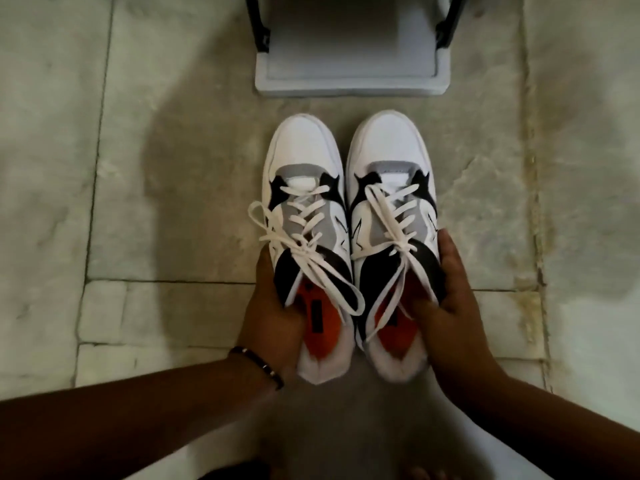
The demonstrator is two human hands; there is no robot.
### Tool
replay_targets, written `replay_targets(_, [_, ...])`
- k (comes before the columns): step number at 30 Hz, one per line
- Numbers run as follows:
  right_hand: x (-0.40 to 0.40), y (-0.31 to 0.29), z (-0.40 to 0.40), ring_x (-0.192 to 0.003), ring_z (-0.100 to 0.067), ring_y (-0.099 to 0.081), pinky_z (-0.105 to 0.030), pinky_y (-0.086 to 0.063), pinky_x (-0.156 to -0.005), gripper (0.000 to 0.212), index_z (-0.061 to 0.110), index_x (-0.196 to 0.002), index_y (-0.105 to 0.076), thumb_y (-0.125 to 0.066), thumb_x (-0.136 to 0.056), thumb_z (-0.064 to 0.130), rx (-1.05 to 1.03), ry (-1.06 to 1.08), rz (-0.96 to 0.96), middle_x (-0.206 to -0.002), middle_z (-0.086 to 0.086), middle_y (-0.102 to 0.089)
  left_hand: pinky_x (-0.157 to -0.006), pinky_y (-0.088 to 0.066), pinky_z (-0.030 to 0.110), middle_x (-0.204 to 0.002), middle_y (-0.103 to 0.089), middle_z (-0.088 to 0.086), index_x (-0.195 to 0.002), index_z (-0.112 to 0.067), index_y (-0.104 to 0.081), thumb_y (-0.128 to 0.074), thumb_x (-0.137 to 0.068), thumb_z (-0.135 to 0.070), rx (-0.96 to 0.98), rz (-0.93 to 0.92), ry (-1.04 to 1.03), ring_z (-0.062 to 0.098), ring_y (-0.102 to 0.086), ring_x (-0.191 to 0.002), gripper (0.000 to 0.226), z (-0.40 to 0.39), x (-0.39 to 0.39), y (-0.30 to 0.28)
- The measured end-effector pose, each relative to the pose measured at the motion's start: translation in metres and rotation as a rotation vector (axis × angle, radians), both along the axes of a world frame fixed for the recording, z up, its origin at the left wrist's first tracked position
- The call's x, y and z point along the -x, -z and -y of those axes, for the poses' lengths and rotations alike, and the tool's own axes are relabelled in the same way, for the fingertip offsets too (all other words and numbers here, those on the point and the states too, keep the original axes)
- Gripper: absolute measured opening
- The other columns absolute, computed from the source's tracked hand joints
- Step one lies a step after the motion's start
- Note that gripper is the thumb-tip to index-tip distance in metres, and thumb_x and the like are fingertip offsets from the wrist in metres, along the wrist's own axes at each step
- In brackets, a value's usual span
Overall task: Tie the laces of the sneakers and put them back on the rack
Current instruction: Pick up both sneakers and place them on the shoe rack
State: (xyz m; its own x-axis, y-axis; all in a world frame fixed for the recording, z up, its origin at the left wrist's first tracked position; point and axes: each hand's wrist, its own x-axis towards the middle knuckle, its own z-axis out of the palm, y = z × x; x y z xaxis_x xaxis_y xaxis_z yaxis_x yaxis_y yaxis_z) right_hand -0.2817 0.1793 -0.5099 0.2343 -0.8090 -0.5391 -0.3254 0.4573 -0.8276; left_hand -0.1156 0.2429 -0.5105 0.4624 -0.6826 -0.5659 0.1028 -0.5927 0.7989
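Note:
Two white, grey and black sneakers with orange insoles sit side by side, toes pointing away from me. The left sneaker has its white laces tied in a bow with loose loops. The right sneaker also shows a knotted lace. My left hand grips the left sneaker's outer side near the heel. My right hand grips the right sneaker, thumb inside its opening. Whether the pair is lifted off the floor or resting on it I cannot tell.
The rack's pale grey bottom shelf with black side posts stands straight ahead, just beyond the toes. A stone tile floor lies all around. A dark bead bracelet is on my left wrist.

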Motion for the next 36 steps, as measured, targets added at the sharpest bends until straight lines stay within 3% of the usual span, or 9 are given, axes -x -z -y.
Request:
replay_targets(3, [-0.008, -0.006, -0.002, -0.139, -0.008, -0.028, -0.041, -0.031, -0.113, 0.069, 0.029, -0.148, -0.015, -0.052, -0.092, 0.013, 0.062, -0.045, -0.114, -0.153, 0.007, -0.029, -0.094, -0.047, 0.031, -0.112, -0.064, -0.002, -0.122, -0.026, -0.055, -0.036, -0.093, -0.046, -0.022, -0.342, -0.15, 0.015, -0.059, -0.106, 0.04, 0.015, 0.006, -0.006])
replay_targets(5, [-0.014, -0.012, 0.0, -0.142, -0.009, -0.022, -0.044, -0.025, -0.116, 0.07, 0.023, -0.148, -0.012, -0.05, -0.09, 0.025, 0.083, -0.06, -0.176, -0.155, 0.004, -0.024, -0.106, -0.039, 0.04, -0.128, -0.057, 0.007, -0.13, -0.022, -0.05, -0.037, -0.086, -0.06, 0.0, -0.269, -0.173, 0.025, -0.052, -0.121, 0.059, 0.019, 0.014, -0.001])
replay_targets(8, [-0.016, -0.024, 0.006, -0.133, 0.009, -0.029, -0.024, -0.032, -0.111, 0.055, 0.026, -0.143, -0.023, -0.044, -0.093, 0.02, 0.087, -0.115, -0.183, -0.145, 0.01, -0.037, -0.095, -0.045, 0.036, -0.106, -0.063, 0.003, -0.128, -0.019, -0.051, -0.042, -0.082, -0.063, -0.06, -0.182, -0.236, 0.022, -0.058, -0.102, 0.064, 0.019, 0.012, -0.005])
replay_targets(12, [-0.019, -0.067, 0.021, -0.092, 0.017, -0.059, -0.001, -0.043, -0.077, 0.034, 0.039, -0.106, -0.055, -0.032, -0.101, 0.015, -0.07, -0.002, -0.21, -0.097, 0.024, -0.068, -0.076, -0.051, 0.025, -0.097, -0.06, 0.0, -0.114, -0.022, -0.056, -0.038, -0.093, -0.045, -0.178, -0.276, -0.238, 0.012, -0.06, -0.091, 0.036, 0.021, 0.005, -0.048])
replay_targets(16, [-0.013, -0.121, 0.016, -0.125, -0.019, -0.049, -0.046, -0.04, -0.106, 0.043, 0.031, -0.135, -0.04, -0.041, -0.092, 0.036, -0.091, -0.07, -0.36, -0.136, 0.001, -0.055, -0.076, -0.05, 0.018, -0.098, -0.063, 0.007, -0.122, -0.011, -0.051, -0.044, -0.093, -0.021, -0.245, -0.242, -0.303, 0.01, -0.064, -0.092, 0.032, 0.008, 0.009, -0.128])
replay_targets(18, [-0.011, -0.16, 0.014, -0.128, -0.023, -0.046, -0.049, -0.037, -0.107, 0.051, 0.03, -0.139, -0.036, -0.044, -0.089, 0.035, -0.085, -0.082, -0.349, -0.14, -0.002, -0.051, -0.067, -0.048, 0.007, -0.091, -0.062, 0.001, -0.118, -0.009, -0.053, -0.043, -0.094, -0.021, -0.227, -0.221, -0.317, -0.006, -0.064, -0.078, 0.029, 0.002, 0.01, -0.169])
replay_targets(23, [-0.011, -0.264, 0.002, -0.125, -0.02, -0.05, -0.048, -0.039, -0.106, 0.055, 0.033, -0.139, -0.035, -0.049, -0.086, 0.029, -0.043, -0.04, -0.293, -0.137, 0.001, -0.054, -0.105, -0.04, 0.047, -0.127, -0.059, 0.009, -0.13, -0.021, -0.046, -0.052, -0.074, -0.038, -0.205, -0.058, -0.11, 0.027, -0.053, -0.119, 0.059, -0.02, 0.004, -0.254])
replay_targets(29, [-0.014, -0.351, -0.026, -0.124, -0.015, -0.051, -0.047, -0.04, -0.106, 0.056, 0.035, -0.141, -0.031, -0.051, -0.092, 0.019, -0.08, 0.049, -0.218, -0.136, 0.005, -0.054, -0.106, -0.04, 0.045, -0.136, -0.05, 0.01, -0.138, -0.022, -0.032, -0.048, -0.086, -0.004, -0.19, -0.093, -0.018, 0.027, -0.049, -0.125, 0.058, -0.029, -0.013, -0.355])
replay_targets(36, [-0.023, -0.406, -0.032, -0.118, -0.011, -0.056, -0.044, -0.043, -0.104, 0.054, 0.032, -0.138, -0.039, -0.052, -0.091, 0.008, -0.044, 0.088, -0.105, -0.129, 0.005, -0.06, -0.104, -0.041, 0.051, -0.117, -0.062, 0.007, -0.117, -0.022, -0.056, -0.05, -0.079, -0.002, -0.065, -0.2, -0.193, 0.026, -0.056, -0.116, 0.044, -0.035, -0.026, -0.398])
